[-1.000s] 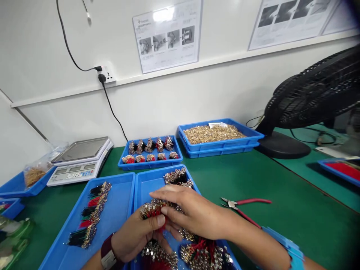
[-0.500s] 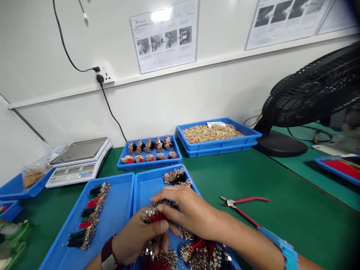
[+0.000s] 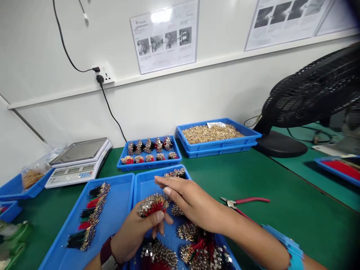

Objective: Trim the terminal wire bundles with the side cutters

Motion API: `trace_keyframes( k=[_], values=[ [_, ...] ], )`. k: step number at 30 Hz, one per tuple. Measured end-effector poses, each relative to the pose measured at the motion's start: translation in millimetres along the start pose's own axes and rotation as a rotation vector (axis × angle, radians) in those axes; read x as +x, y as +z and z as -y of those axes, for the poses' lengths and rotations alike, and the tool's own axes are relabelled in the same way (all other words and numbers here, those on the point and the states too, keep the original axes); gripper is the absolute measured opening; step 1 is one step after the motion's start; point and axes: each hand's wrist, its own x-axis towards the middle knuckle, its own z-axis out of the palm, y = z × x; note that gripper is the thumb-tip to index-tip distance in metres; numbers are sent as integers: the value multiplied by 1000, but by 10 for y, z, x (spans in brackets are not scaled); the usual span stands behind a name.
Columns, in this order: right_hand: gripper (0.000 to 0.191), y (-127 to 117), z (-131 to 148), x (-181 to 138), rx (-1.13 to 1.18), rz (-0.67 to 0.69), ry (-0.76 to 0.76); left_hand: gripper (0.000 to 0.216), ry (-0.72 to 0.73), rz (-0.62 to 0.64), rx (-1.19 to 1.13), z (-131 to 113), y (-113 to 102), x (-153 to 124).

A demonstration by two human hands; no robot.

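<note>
over the right blue tray (image 3: 143, 187), left hand (image 3: 132, 236) with fingers (image 3: 159, 216) clenched on a red-wired terminal bundle (image 3: 153, 205), seemingly lifted clear of the heap (image 3: 188, 231); right hand (image 3: 194, 204) open, fingers (image 3: 171, 185) released.

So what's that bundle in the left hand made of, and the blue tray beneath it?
The red-wire bundle with metal terminals in the left hand looks like thin plastic-sheathed wire, ending in bright metal, probably plated, since the tips glint. The blue rectangular tray seems moulded plastic: smooth, evenly coloured, with a slight sheen.
</note>
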Motion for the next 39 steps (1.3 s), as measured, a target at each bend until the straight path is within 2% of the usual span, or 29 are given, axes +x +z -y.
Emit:
trace_keyframes(
  k=[6,9,11,13,16,20,22,25,28,32,35,39],
  values=[
    [24,178,-64,35,-21,-22,1,36,87,44,0,141,-63,10],
    [27,163,-55,26,3,-6,-10,39,56,0,-10,145,-39,2],
    [38,82,-34,18,89,11,13,41,40,-68,1,98,-19,1],
    [48,15,-14,10,143,-37,42,43,38,-131,6,44,-10,5],
    [52,39,-9,3,80,-99,59,45,57,-143,45,17,-24,19],
    [45,185,-26,8,-54,5,67,44,120,-89,136,76,-60,33],
    [42,195,-24,18,5,28,73,43,138,-89,171,92,-73,30],
    [31,136,-11,37,137,-2,76,43,135,-100,236,63,-82,13],
    [20,91,-3,46,132,-59,78,43,140,-104,322,22,-81,-8],
    [19,106,-2,40,81,-56,87,37,151,-56,310,57,-85,-23],
    [18,112,1,30,16,-48,33,35,164,-29,231,112,-94,-23],
    [19,62,22,25,41,-16,-7,38,174,-97,258,104,-80,-18]
  ],
)
